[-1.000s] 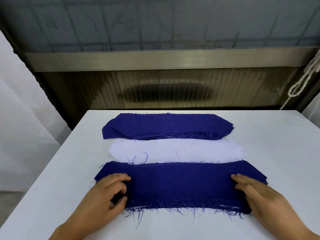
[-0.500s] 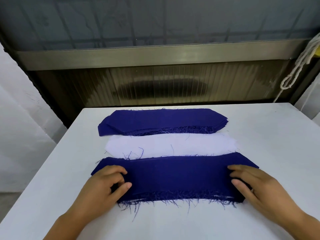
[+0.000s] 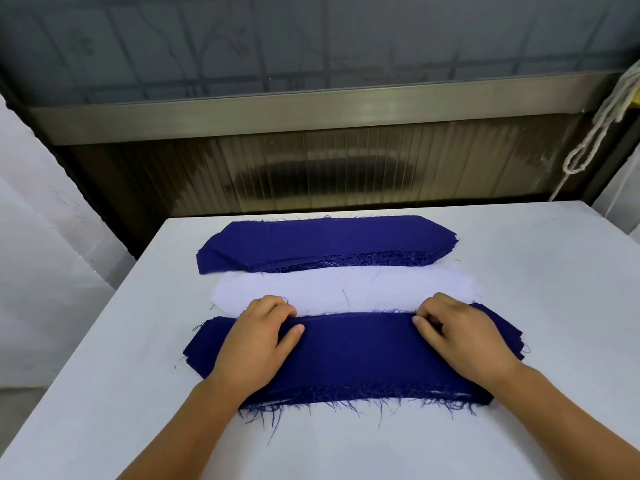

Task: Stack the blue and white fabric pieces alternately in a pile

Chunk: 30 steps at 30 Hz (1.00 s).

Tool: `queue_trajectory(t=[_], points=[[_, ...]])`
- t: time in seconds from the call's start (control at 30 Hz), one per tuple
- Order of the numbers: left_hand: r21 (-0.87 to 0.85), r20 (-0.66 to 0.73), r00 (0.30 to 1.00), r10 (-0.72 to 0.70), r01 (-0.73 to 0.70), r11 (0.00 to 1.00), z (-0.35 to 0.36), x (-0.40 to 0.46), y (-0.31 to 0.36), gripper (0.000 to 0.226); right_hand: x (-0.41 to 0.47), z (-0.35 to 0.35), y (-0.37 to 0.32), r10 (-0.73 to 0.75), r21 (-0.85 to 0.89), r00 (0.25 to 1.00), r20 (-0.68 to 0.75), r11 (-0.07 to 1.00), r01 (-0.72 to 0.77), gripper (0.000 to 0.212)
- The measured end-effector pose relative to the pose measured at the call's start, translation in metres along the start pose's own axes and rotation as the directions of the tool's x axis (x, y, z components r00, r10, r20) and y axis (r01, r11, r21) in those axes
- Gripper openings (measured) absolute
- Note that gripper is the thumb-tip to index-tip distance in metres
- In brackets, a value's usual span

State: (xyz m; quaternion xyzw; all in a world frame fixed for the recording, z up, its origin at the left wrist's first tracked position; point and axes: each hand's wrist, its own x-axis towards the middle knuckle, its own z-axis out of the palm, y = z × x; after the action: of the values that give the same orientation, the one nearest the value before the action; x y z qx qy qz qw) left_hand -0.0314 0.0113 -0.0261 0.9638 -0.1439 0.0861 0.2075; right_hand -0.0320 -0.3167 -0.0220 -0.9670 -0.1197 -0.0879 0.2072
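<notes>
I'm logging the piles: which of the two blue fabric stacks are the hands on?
The near blue stack, closest to the person. Both the left hand and right hand rest on its far edge; the far blue stack beyond the white pieces is untouched.

The 2 arms reach forward. The left hand [image 3: 258, 336] and right hand [image 3: 459, 332] lie palm-down, fingers curled.

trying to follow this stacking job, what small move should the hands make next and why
Probably reach on to the white fabric pile and lift its top piece onto the near pile. That pile shows blue on top, so white would be next. The left hand and right hand sit curled at its far edge, right beside the white pieces.
</notes>
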Motion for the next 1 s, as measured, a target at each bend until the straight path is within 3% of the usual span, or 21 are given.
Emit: queue_trajectory(t=[0.17,0.37,0.47,0.57,0.67,0.87,1.0], points=[[-0.023,0.007,1.0,0.0,0.0,1.0,0.0,-0.001,-0.003,0.026,-0.007,-0.004,0.01,0.049,-0.018,0.998,-0.026,0.999,-0.05,0.014],[-0.079,-0.01,0.999,-0.04,0.039,0.996,-0.004,0.014,-0.005,0.017,0.011,-0.017,0.013,0.128,-0.081,0.99,0.052,0.989,-0.124,0.015],[-0.023,0.01,1.0,-0.011,0.012,1.0,-0.004,0.034,-0.008,0.026,0.031,-0.015,0.008,0.088,-0.041,0.996,0.006,0.995,-0.087,0.002],[-0.041,0.092,0.995,-0.03,0.034,0.999,0.001,0.049,-0.012,0.038,0.048,-0.004,0.004,0.051,0.084,0.992,0.112,0.995,-0.06,0.016],[-0.148,0.098,0.993,-0.062,0.076,0.986,0.007,0.052,-0.018,0.041,0.052,0.008,0.006,0.017,0.178,0.989,0.146,0.983,-0.043,0.016],[-0.142,0.078,0.996,-0.05,0.061,0.988,0.013,0.052,-0.023,0.049,0.052,0.012,0.012,-0.026,0.236,0.985,0.17,0.972,-0.015,0.022],[-0.132,0.095,0.994,-0.049,0.061,0.989,0.013,0.054,-0.024,0.054,0.052,0.014,0.012,-0.062,0.17,0.988,0.141,0.985,0.038,0.02]])
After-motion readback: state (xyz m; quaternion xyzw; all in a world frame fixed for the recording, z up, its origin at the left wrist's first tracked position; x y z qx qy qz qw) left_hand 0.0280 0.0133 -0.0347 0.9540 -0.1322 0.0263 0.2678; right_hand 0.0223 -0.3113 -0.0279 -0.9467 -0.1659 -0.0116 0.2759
